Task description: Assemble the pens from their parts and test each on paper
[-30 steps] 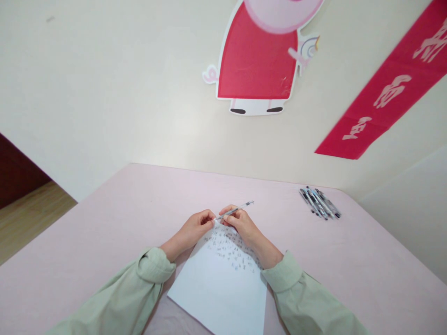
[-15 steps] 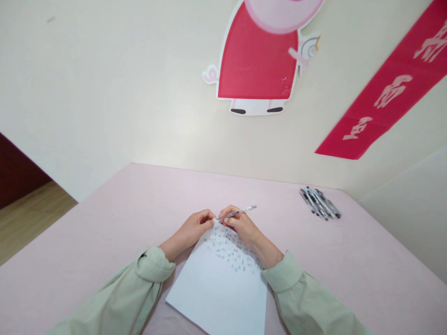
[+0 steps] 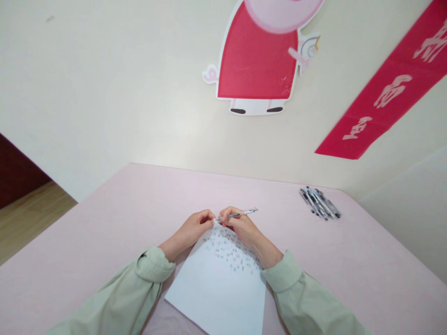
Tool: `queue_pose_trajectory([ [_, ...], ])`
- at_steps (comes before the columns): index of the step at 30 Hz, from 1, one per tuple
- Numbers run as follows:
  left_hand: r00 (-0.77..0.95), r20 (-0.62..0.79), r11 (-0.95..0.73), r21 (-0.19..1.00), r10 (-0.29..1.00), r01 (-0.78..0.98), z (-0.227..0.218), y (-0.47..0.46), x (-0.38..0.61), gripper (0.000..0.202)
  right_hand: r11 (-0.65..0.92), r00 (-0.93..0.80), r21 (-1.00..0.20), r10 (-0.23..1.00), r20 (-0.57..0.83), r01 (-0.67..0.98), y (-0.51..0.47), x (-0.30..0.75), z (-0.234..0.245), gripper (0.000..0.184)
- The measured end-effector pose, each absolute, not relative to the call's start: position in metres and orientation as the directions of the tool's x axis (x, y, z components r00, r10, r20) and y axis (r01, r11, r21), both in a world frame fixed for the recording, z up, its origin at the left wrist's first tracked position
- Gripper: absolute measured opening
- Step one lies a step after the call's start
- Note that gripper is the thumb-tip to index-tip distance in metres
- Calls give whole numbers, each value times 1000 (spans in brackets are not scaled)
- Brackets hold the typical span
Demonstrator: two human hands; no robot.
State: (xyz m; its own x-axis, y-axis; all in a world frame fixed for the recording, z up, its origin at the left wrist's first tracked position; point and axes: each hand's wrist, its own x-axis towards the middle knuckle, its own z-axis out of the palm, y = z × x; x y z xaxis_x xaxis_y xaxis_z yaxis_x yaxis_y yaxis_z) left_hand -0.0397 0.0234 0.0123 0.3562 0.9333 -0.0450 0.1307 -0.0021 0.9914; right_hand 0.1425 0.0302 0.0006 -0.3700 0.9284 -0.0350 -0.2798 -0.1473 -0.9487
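Note:
A white sheet of paper point(image 3: 220, 284) with small handwriting near its far end lies on the pink table point(image 3: 115, 218) in front of me. My right hand point(image 3: 240, 225) is closed around a slim pen point(image 3: 244, 213) that points away to the right. My left hand point(image 3: 193, 228) is closed, with its fingertips pinched at the pen's near tip, right over the far corner of the paper. Both forearms wear pale green sleeves.
A cluster of several dark pens point(image 3: 319, 203) lies at the far right of the table. The wall behind carries a red-dressed cartoon cutout point(image 3: 260, 56) and a red banner point(image 3: 387, 93). Wooden floor point(image 3: 28, 216) shows beyond the table's left edge.
The pen in my right hand has tilted lower and its far end has shifted slightly right. The paper has slid a little to the left. Both hands stay together at the pen's tip.

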Motion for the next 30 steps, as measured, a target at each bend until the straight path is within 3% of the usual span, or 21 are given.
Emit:
queue_pose_trajectory([
  [30,349,-16,-29,992,937,122,7,25,-40,14,-208,-370,-911,927,-67,-356,27,141,15,8],
])
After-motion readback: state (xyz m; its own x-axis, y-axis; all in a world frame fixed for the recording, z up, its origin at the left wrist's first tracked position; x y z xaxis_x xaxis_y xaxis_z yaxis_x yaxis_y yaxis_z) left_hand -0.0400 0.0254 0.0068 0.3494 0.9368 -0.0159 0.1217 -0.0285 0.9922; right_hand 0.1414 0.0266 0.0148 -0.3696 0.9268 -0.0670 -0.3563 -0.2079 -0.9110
